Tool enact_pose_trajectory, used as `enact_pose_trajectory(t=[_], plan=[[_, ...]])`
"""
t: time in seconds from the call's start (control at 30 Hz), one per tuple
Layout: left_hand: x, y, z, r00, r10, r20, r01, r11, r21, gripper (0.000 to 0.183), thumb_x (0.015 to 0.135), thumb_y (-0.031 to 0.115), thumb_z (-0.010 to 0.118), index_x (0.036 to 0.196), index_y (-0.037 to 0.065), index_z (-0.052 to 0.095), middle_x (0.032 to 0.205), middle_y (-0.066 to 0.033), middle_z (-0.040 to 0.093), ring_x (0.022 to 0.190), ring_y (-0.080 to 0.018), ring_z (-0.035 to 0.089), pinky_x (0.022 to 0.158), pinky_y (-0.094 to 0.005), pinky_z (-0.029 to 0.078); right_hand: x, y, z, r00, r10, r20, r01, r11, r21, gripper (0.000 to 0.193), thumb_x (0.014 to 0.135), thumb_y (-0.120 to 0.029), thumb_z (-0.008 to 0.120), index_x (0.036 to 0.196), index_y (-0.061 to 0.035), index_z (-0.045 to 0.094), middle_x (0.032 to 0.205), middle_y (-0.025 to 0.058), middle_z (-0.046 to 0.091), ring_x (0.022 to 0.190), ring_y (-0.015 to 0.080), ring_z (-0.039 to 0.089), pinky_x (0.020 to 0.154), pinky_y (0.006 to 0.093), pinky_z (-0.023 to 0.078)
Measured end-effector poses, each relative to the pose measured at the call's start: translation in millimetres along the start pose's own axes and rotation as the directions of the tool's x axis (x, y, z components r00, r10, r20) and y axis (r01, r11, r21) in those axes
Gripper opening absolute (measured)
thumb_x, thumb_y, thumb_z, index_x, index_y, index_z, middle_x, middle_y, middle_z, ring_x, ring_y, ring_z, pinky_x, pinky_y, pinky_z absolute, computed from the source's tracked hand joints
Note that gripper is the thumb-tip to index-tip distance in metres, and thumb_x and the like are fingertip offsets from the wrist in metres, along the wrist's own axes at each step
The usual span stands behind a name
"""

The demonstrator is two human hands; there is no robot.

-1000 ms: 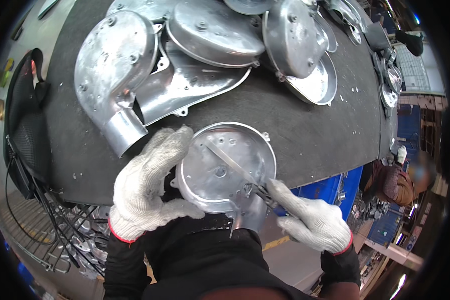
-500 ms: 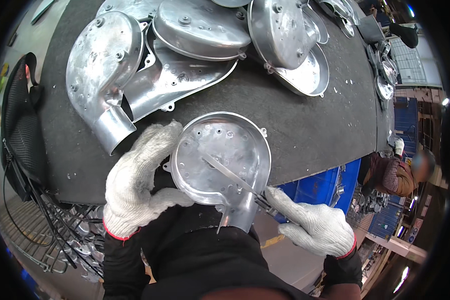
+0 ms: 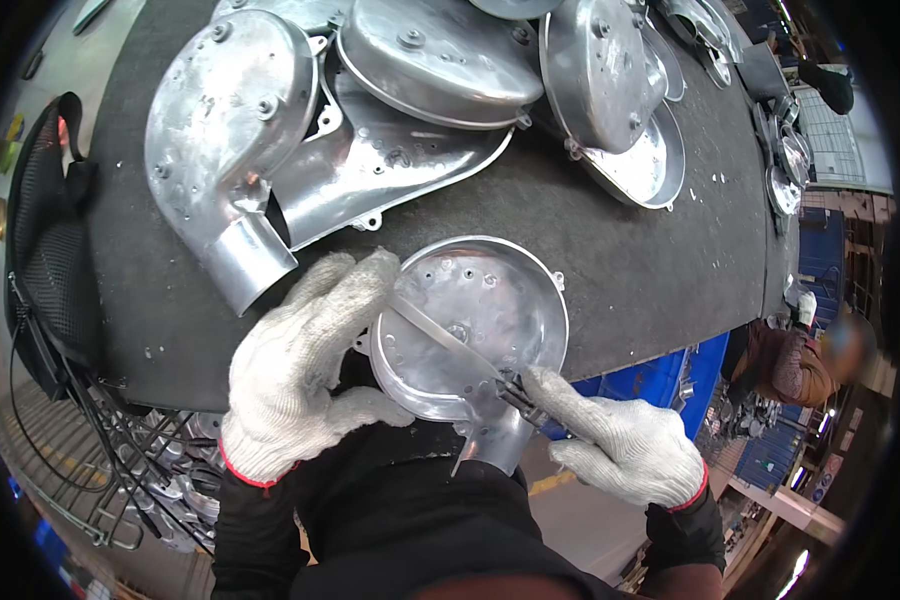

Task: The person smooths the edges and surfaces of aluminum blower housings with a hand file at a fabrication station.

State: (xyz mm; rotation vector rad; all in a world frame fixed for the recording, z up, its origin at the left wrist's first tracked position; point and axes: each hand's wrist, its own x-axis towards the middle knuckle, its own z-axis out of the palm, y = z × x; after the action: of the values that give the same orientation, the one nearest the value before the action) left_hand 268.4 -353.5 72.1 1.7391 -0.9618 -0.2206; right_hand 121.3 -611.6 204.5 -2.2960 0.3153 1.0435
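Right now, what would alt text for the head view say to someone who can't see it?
A gloved right hand holds a slim tool across the open side of a round metal casing, with the gloved left hand cupped at its left edge. More casings lie beyond on a dark table.

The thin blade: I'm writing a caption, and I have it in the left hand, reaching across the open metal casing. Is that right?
No: in the head view, the thin blade is in the right hand, not the left hand; it does reach across the open metal casing.
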Motion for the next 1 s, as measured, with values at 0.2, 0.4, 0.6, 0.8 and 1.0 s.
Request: enact_pose_trajectory(t=[0.2,0.4,0.6,0.8,1.0], plan=[[-0.2,-0.6,0.9,1.0,-0.015,-0.014,0.015,0.999,-0.037,0.096,0.058,0.039,0.092,0.138,-0.004,0.061,0.127,-0.0222,0.069,0.115,-0.0421,0.067,0.094,-0.0419,0.056,-0.5,2.2,-2.5,0.999,-0.031,-0.019,0.029,0.994,-0.104,0.07,0.097,-0.039,0.066,0.161,-0.0282,0.039,0.098,0.016,0.074,0.08,0.034,0.074,0.068,0.0429,0.06],[-0.6,2.4,-0.7,0.998,-0.043,0.053,0.045,0.998,-0.038,0.109,0.047,0.029,0.098,0.139,-0.011,0.057,0.143,-0.0236,0.062,0.138,-0.0376,0.056,0.119,-0.0465,0.04,-16.4,13.4,-4.2,1.0,-0.006,-0.014,0.005,0.999,-0.042,0.072,0.088,-0.025,0.072,0.156,-0.0204,0.048,0.107,0.0137,0.076,0.089,0.031,0.076,0.074,0.0383,0.06],[-3.2,-2.3,0.4,1.0,-0.012,-0.021,0.011,0.999,-0.043,0.096,0.057,0.037,0.095,0.137,-0.005,0.06,0.13,-0.0227,0.068,0.118,-0.0428,0.066,0.099,-0.0431,0.054,-13.7,1.2,-8.1,0.991,0.021,0.132,0.022,0.948,-0.317,0.07,0.091,-0.036,0.07,0.156,-0.0314,0.047,0.091,0.0112,0.073,0.074,0.0317,0.072,0.061,0.0408,0.056],[-2.3,0.7,1.2,0.999,-0.028,-0.021,0.026,0.996,-0.086,0.095,0.056,0.032,0.096,0.135,-0.005,0.061,0.132,-0.0236,0.066,0.121,-0.0408,0.065,0.102,-0.0421,0.053,-14.4,5.3,-6.6,0.996,-0.046,0.081,0.066,0.961,-0.268,0.071,0.091,-0.04,0.069,0.157,-0.032,0.045,0.079,0.0106,0.069,0.071,0.0326,0.071,0.059,0.0423,0.055],[-9.1,13.5,1.0,0.985,-0.144,-0.098,0.116,0.963,-0.245,0.087,0.056,0.019,0.097,0.133,-0.004,0.064,0.132,-0.021,0.068,0.123,-0.0375,0.065,0.106,-0.0446,0.05,-32.2,29.1,-3.3,1.0,0.0,0.006,0.001,0.984,-0.177,0.074,0.094,-0.044,0.067,0.161,-0.0282,0.039,0.092,0.0151,0.073,0.079,0.0347,0.073,0.067,0.04,0.059]])
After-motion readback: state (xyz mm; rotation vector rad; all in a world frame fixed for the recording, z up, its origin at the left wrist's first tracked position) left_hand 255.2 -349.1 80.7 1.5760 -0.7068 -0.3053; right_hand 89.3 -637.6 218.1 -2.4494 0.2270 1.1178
